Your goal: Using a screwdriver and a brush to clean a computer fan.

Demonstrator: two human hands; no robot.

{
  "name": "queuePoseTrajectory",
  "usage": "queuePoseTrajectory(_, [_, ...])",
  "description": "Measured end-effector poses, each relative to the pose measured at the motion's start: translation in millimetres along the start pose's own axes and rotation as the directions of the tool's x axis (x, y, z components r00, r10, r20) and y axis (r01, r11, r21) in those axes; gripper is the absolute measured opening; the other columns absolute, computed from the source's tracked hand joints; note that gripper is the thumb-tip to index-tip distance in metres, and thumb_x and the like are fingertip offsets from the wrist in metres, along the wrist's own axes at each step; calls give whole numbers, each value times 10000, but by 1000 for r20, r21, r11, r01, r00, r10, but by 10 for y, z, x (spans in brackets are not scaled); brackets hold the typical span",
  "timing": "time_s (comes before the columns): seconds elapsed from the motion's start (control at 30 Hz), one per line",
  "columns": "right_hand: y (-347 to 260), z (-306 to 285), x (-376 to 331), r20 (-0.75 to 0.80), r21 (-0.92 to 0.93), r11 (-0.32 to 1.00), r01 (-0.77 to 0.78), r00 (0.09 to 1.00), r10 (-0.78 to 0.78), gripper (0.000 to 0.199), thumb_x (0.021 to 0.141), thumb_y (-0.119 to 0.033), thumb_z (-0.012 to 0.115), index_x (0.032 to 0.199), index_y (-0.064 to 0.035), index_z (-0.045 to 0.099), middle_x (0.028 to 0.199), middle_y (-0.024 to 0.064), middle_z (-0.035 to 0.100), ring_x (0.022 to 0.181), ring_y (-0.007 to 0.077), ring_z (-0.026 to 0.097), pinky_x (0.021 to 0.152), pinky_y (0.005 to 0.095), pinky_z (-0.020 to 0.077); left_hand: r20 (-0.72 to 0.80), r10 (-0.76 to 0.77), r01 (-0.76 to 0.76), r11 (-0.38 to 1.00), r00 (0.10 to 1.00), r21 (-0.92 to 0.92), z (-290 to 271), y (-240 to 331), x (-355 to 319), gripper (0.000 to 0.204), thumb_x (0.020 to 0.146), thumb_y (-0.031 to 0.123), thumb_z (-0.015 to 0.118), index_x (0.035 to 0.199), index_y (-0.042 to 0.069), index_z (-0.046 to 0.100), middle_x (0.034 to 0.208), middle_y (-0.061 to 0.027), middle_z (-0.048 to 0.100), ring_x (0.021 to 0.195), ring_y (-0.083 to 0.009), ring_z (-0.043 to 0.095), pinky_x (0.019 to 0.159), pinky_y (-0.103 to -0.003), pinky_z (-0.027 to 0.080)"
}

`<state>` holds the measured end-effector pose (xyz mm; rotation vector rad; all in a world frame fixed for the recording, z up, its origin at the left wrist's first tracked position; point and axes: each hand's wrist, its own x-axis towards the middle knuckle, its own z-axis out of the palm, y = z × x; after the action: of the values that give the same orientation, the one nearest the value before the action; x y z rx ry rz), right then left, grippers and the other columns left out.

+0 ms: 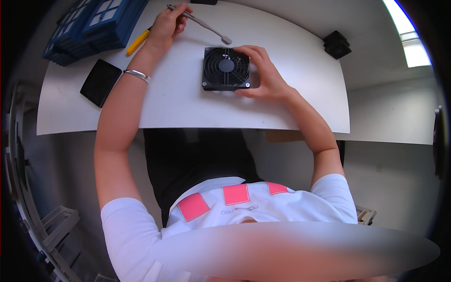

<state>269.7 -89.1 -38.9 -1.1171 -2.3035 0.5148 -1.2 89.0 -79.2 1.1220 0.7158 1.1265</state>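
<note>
A black square cooling fan (225,68) lies flat on the white table (188,103). My right hand (262,73) grips its right edge, fingers curled over the frame. My left hand (168,23) reaches to the far side of the table and holds the handle end of grey metal tweezers (203,24), whose tip points toward the fan's upper right corner. A silver bracelet (137,74) circles my left wrist.
A yellow-handled screwdriver (138,41) lies just left of my left hand. A blue compartment case (91,26) sits at the far left, a flat black square pad (100,82) near the left edge, and a small black block (337,44) at the far right.
</note>
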Motion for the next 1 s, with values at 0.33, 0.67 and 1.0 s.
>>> queuePoseTrajectory(0.33, [281,-85,11,-391,213,976,-51,911,133,687,721,-210,855,1313,-86,527,1283,99,465,1183,243,517,1022,379,442,-56,85,-73,979,995,192,189,80,-122,293,1010,342,585,939,76,684,700,44,506,609,-38,447,537,-166,364])
queuePoseTrajectory(0.67, [200,-545,300,-337,-725,682,-99,914,-227,632,611,-189,867,1184,-203,599,1293,173,429,1226,397,400,1001,463,417,-38,86,-78,980,996,182,217,44,-84,321,988,375,605,934,69,684,691,47,512,599,-41,448,558,-186,381])
queuePoseTrajectory(1.0, [-61,-602,572,19,-836,548,34,999,-32,546,639,-249,820,1135,-223,595,1337,155,429,1274,405,401,1051,475,435,-7,61,-59,978,998,201,195,40,-67,308,986,389,607,944,99,700,719,52,548,639,-35,490,602,-186,420])
